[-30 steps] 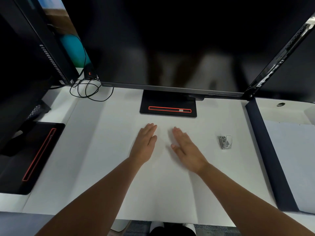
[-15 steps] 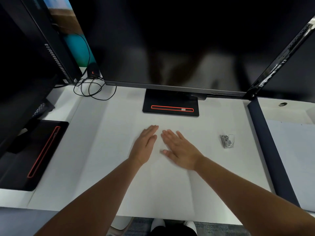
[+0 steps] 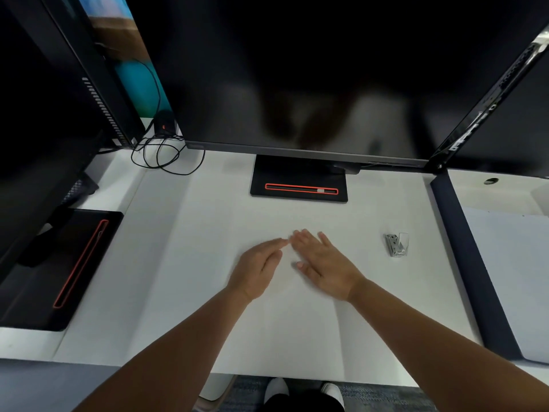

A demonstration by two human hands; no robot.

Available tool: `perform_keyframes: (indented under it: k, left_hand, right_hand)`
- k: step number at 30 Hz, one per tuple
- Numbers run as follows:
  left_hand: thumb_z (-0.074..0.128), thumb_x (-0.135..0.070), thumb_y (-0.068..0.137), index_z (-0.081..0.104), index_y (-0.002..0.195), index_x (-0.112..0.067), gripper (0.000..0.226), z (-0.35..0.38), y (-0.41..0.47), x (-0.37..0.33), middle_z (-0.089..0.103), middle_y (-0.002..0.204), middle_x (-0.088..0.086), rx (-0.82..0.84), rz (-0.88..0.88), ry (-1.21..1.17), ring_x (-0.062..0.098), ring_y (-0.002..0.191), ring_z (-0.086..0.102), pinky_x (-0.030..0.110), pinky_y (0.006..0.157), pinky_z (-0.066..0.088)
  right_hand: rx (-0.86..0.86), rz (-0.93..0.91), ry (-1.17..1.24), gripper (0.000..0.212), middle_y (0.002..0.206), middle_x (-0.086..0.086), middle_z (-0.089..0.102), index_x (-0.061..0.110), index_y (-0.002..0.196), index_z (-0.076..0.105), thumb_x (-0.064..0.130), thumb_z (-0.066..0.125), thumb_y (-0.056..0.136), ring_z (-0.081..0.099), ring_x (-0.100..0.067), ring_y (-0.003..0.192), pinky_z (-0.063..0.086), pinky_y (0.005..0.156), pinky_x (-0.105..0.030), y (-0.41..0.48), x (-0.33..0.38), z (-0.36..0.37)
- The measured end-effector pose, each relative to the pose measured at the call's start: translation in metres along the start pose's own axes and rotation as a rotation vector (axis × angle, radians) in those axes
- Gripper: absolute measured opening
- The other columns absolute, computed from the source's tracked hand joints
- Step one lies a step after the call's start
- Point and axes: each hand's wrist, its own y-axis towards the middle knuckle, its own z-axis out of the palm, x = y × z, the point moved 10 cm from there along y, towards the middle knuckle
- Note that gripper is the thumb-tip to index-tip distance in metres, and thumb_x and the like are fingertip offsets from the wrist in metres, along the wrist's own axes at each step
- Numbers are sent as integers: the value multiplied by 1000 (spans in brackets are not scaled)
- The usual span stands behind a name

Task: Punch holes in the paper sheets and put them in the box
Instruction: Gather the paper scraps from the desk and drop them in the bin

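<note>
A large white paper sheet covers the middle of the desk. My left hand rests flat on it with fingers together, holding nothing. My right hand lies flat beside it, fingers spread, its fingertips touching those of the left hand. A small metal hole punch stands on the sheet to the right of my right hand, apart from it. A dark blue box sits at the right edge with pale paper lying inside.
A black monitor on a black stand rises behind the sheet. Another monitor with its base stands at the left, a third at the right. Black cables coil at the back left.
My right hand has slid left across the sheet until its fingertips meet the left hand. The left hand has stayed about where it was.
</note>
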Motion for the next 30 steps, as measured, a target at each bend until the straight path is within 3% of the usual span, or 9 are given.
perform_keyframes:
  k: [5, 7, 10, 14, 17, 20, 23, 27, 30]
  left_hand:
    - [38, -14, 100, 51, 136, -18, 39, -10, -4, 17, 46, 146, -2, -115, -127, -92, 10, 138, 37, 33, 118, 25]
    - [38, -14, 100, 50, 137, -18, 39, -13, -5, 19, 46, 146, -3, -133, -161, -128, 11, 138, 37, 35, 118, 25]
    - [40, -13, 100, 53, 135, -17, 37, -16, -7, 18, 50, 142, -3, -161, -167, -111, 10, 133, 41, 31, 116, 29]
    - [50, -10, 94, 60, 127, -16, 35, -24, -10, 13, 58, 129, 1, -204, -107, 119, 17, 124, 47, 25, 108, 35]
    - [62, -15, 86, 68, 116, -16, 31, -20, -10, 11, 63, 119, 4, -156, -68, 213, 22, 113, 54, 30, 102, 40]
    - [70, -18, 81, 72, 109, -17, 29, -9, -10, 6, 64, 111, 3, -83, -38, 177, 20, 107, 56, 28, 101, 42]
    - [71, -15, 80, 75, 102, -15, 22, -4, -6, -1, 67, 103, 3, -82, -24, 148, 18, 101, 57, 23, 96, 41]
    - [71, -9, 79, 77, 86, -11, 10, 4, 3, -12, 71, 90, 4, -84, 3, 135, 22, 89, 62, 30, 86, 48]
    - [70, -10, 81, 77, 89, -11, 10, 3, 4, -8, 71, 92, 3, -80, -24, 107, 19, 92, 61, 26, 86, 47]
  right_hand:
    - [45, -120, 26, 61, 157, 10, -2, 22, 152, 4, 49, 13, 97, -10, -3, 145, -10, 118, -28, -21, 29, 13]
    - [-12, -65, 156, 62, 158, 10, 1, 23, 152, 6, 49, 13, 96, -8, 1, 144, -9, 117, -22, -21, 23, 5]
    - [-63, 5, 143, 56, 159, 4, 11, 18, 151, 14, 41, 22, 101, -2, -3, 145, -6, 119, -24, -16, 16, 1]
    - [-216, -4, 225, 45, 142, -6, 50, 11, 136, 50, 23, 38, 94, 41, -22, 134, 16, 113, -16, -19, 21, -13]
    - [-409, 219, 361, 34, 119, -10, 65, 8, 122, 62, 6, 58, 88, 59, -25, 107, 39, 94, -19, -32, -10, -39]
    - [-370, 301, 366, 24, 100, -11, 68, 6, 108, 69, 5, 64, 84, 60, -21, 86, 39, 78, -20, -34, -17, -32]
    - [-393, 355, 395, 17, 96, -8, 69, 7, 99, 72, 6, 64, 85, 59, -19, 83, 41, 76, -20, -31, -15, -25]
    - [-394, 363, 415, 14, 90, -6, 69, 9, 93, 73, 7, 61, 87, 55, -13, 76, 42, 72, -19, -18, -6, -22]
    - [-433, 361, 416, 16, 84, -1, 66, 7, 86, 72, 1, 58, 87, 56, -13, 76, 41, 72, -20, -22, -8, -28]
